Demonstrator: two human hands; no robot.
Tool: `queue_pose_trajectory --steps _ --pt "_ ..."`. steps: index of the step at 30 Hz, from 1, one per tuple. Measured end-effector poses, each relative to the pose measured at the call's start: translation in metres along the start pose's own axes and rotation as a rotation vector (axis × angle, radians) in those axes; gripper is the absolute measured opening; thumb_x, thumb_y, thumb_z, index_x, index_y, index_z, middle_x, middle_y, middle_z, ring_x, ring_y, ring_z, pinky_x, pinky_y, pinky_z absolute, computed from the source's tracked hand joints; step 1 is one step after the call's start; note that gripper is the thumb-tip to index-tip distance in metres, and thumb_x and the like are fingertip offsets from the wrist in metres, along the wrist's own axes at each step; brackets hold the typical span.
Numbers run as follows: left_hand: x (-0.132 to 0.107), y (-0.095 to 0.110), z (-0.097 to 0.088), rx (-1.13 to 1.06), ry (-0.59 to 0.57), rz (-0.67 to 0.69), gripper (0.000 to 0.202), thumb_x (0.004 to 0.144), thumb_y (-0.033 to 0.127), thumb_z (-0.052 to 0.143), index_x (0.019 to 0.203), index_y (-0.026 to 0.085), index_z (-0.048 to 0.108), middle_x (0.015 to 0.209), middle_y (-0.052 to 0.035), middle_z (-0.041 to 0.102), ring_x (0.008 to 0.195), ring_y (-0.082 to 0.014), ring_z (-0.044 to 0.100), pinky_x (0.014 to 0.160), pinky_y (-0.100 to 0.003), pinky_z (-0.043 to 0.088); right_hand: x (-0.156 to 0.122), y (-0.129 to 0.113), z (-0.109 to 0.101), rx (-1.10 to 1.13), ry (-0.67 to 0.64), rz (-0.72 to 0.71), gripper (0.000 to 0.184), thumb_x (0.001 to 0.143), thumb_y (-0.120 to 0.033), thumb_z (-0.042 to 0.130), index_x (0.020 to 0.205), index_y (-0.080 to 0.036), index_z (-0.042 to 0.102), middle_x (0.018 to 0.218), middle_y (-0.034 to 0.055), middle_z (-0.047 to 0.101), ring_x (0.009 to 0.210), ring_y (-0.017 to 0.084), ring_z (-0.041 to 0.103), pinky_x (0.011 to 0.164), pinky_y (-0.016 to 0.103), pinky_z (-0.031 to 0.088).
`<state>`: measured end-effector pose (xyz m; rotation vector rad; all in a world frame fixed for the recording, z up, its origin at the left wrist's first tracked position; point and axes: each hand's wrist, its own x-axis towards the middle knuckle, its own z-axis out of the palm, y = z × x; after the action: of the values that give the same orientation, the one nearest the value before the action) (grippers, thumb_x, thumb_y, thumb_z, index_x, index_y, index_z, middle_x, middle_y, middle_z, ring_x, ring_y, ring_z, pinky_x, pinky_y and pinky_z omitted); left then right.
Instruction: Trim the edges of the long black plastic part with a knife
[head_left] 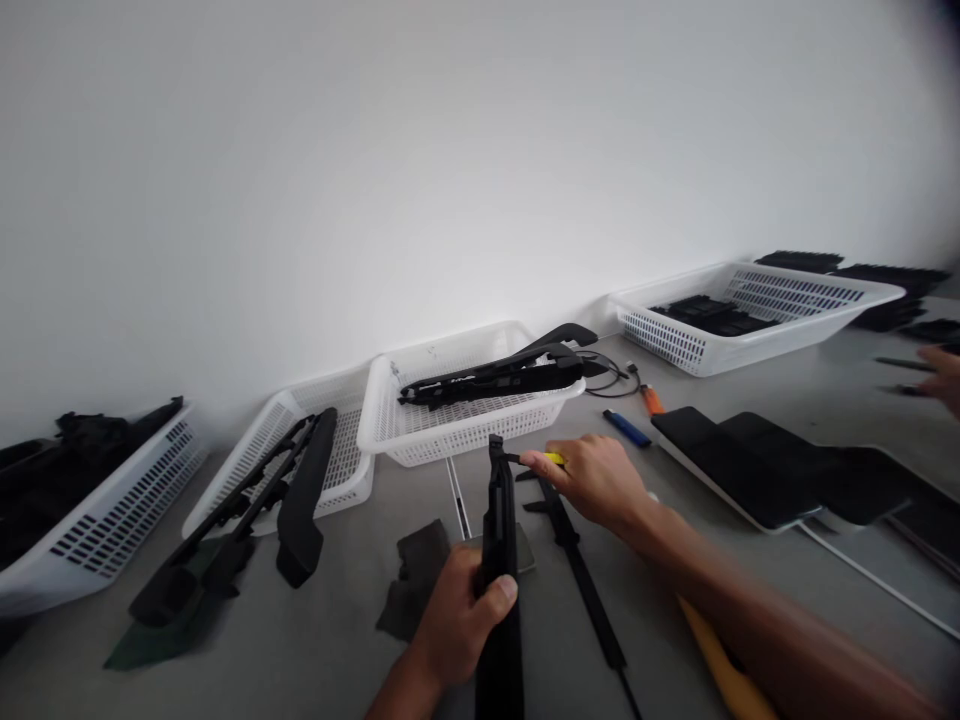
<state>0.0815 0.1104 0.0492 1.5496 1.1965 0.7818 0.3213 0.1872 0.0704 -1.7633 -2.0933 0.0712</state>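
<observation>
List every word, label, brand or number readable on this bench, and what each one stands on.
None can be read.
Blue lighter, orange lighter: no legible print.
Yellow-handled tool in the right hand: no marking visible.
Black plastic part in the left hand: plain.
White baskets: unlabelled.

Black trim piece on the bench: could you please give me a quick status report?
Left hand shut on black trim piece, held upright. Right hand shut on yellow-handled tool, tip at the piece's top. Long black strip lies alongside, apart.

Black plastic part (pixel 501 560); yellow-handled tool (pixel 546 458). White lattice-patterned basket (pixel 457 425) at 12 o'clock. Blue lighter (pixel 627 428) and orange lighter (pixel 652 399) at 1 o'clock. Grey table (pixel 315 640).
</observation>
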Motion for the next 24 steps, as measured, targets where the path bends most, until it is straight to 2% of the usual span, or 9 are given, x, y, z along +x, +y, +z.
queue_pose_trajectory --steps 7,11,15,19,24 --pt "0.003 -0.011 0.0 0.008 0.038 -0.005 0.06 0.081 0.082 0.058 0.071 0.022 0.057 0.075 -0.0014 0.051 0.076 -0.0211 0.047 0.073 -0.033 0.045 -0.002 -0.003 0.001 -0.025 -0.043 -0.016 0.1 0.095 -0.093 0.006 0.068 -0.021 0.07 0.066 0.0093 0.071 0.056 0.017 0.054 0.06 0.032 0.015" --pt "0.003 -0.022 0.001 0.019 0.074 0.004 0.062 0.081 0.082 0.06 0.077 0.02 0.063 0.081 -0.004 0.057 0.081 -0.0235 0.052 0.08 -0.036 0.048 -0.003 -0.003 -0.001 -0.013 -0.049 -0.031 0.102 0.095 -0.092 0.004 0.069 -0.02 0.072 0.066 0.0095 0.071 0.056 0.017 0.055 0.06 0.032 0.016" --pt "0.003 -0.027 0.001 -0.012 0.119 -0.009 0.061 0.081 0.081 0.061 0.075 0.02 0.063 0.077 -0.0017 0.054 0.076 -0.0211 0.05 0.075 -0.035 0.049 -0.003 -0.001 -0.003 -0.011 -0.046 -0.044 0.101 0.095 -0.093 0.006 0.069 -0.02 0.072 0.063 0.0088 0.069 0.056 0.017 0.054 0.061 0.032 0.016" --pt "0.004 -0.02 0.001 -0.037 0.073 -0.013 0.059 0.08 0.08 0.064 0.068 0.022 0.057 0.069 0.0004 0.049 0.07 -0.0188 0.046 0.067 -0.031 0.047 -0.003 0.001 -0.003 -0.021 -0.019 -0.053 0.1 0.096 -0.092 0.007 0.068 -0.02 0.07 0.063 0.0089 0.069 0.056 0.017 0.053 0.061 0.032 0.015" --pt "0.002 -0.005 0.001 -0.013 0.055 0.005 0.057 0.082 0.076 0.064 0.065 0.023 0.055 0.069 -0.001 0.051 0.073 -0.0203 0.048 0.069 -0.031 0.047 -0.004 -0.001 0.0 -0.028 -0.038 -0.044 0.099 0.096 -0.092 0.007 0.069 -0.021 0.07 0.063 0.0084 0.069 0.056 0.017 0.052 0.061 0.033 0.015"
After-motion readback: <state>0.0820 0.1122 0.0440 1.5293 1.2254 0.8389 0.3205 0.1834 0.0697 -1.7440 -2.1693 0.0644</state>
